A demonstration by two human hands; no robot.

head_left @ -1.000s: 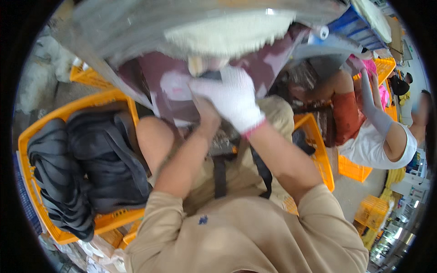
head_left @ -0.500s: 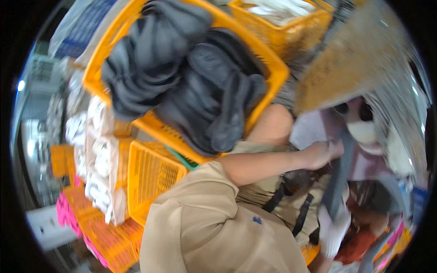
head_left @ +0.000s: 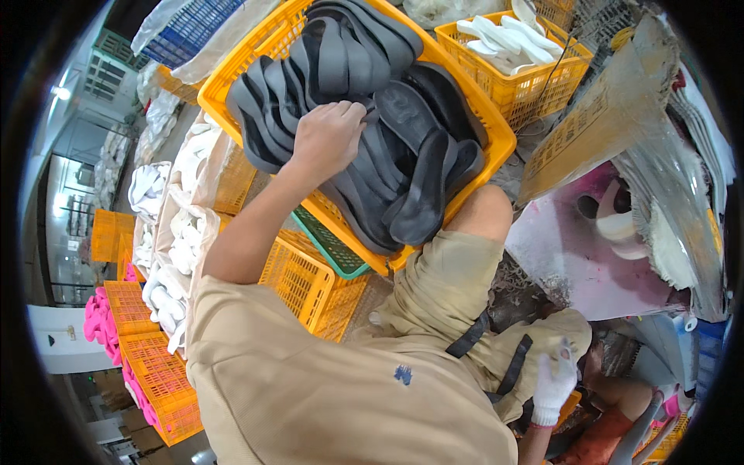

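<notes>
A large yellow crate (head_left: pixel 496 128) holds many grey and black foam shoe soles (head_left: pixel 349 58), packed on edge and overlapping. My bare left hand (head_left: pixel 329 138) reaches over the crate's near side, its fingers curled down on the edge of a grey sole (head_left: pixel 376 159) in the middle of the pile. The fingertips are partly hidden among the soles. At the lower right, near my knee, my right hand (head_left: pixel 554 381) wears a white knit glove. Its thumb and fingers are apart, and I see no sole in it.
Behind stands a smaller yellow crate (head_left: pixel 504 97) of white soles. Plastic-covered cardboard (head_left: pixel 597 116) leans over a pink-stained surface (head_left: pixel 581 256) at right. Green (head_left: pixel 329 240) and yellow crates (head_left: pixel 298 279) stand by my left side. Another person's red-orange clothing (head_left: pixel 601 434) shows lower right.
My left hand has swung from the right side over to the large crate. The grey sole that was between my two hands is no longer seen there. My gloved hand stays low at right.
</notes>
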